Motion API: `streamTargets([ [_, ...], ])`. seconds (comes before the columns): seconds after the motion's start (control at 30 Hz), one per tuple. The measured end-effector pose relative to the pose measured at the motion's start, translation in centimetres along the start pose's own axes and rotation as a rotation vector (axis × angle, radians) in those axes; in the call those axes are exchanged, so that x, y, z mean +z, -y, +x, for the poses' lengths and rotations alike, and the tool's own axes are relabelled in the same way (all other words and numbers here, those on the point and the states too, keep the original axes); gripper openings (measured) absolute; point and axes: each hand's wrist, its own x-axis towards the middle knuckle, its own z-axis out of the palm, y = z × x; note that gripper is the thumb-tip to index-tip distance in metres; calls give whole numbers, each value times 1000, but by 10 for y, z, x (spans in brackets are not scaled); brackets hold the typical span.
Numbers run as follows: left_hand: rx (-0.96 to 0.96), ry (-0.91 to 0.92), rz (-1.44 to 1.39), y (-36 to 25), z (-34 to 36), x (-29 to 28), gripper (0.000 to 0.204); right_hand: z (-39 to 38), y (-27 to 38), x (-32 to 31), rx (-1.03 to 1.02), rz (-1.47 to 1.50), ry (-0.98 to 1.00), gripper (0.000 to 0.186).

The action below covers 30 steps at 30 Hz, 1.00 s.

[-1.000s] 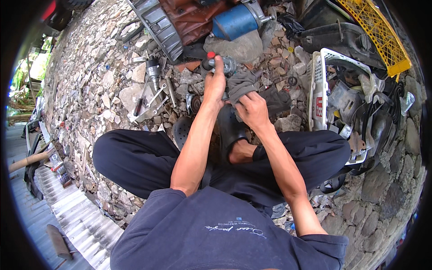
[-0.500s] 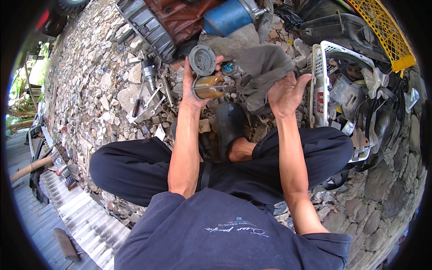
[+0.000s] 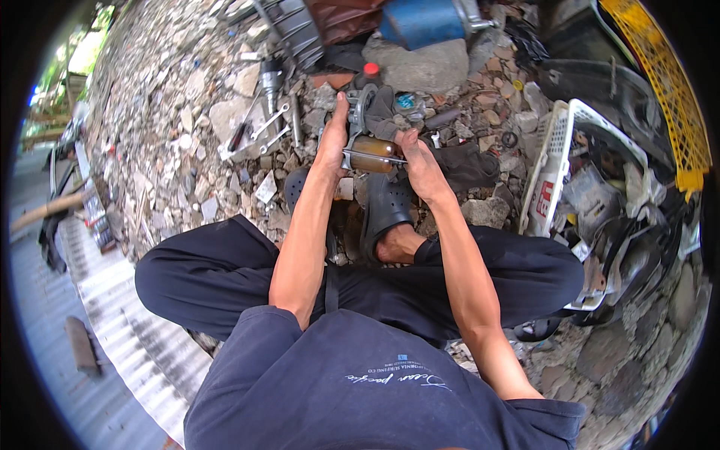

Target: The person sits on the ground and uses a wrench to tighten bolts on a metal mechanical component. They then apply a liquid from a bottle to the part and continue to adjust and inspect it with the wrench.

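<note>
My left hand (image 3: 331,146) is wrapped round a mechanical part with an amber-brown cylinder (image 3: 373,154) and a grey round metal end (image 3: 361,111). It is held over the stones in front of my feet; its kind is not clear. My right hand (image 3: 425,171) has closed on a dark grey rag (image 3: 469,163) at the part's right side. One fold of the cloth lies against the round end, and the rest hangs to the right. A thin rod sticks out from the cylinder toward my right fingers. The fingertips of both hands are partly hidden.
Wrenches (image 3: 270,135) and a ratchet-like tool (image 3: 271,79) lie on rubble at the left. A red-capped bottle (image 3: 371,71) stands behind the part. At the right is a white plastic basket (image 3: 545,176) of scrap, with a yellow crate (image 3: 660,82) beyond. A blue cylinder (image 3: 420,22) lies at the back.
My right hand has moved left with the rag, from beside the basket to the part. The part has turned in my left hand, its round end now seen edge-on. The view has shifted.
</note>
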Motion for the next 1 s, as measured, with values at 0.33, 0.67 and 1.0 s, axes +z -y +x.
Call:
streamTargets([
  [0.33, 145, -446, 305, -10, -18, -52, 66, 8, 13, 41, 30, -316, 151, 53],
  [0.67, 209, -530, 442, -7, -22, -61, 58, 15, -16, 67, -707, -731, -103, 26],
  [1.0, 576, -508, 656, -18, -37, -32, 51, 16, -19, 62, -805, -1057, -320, 32],
])
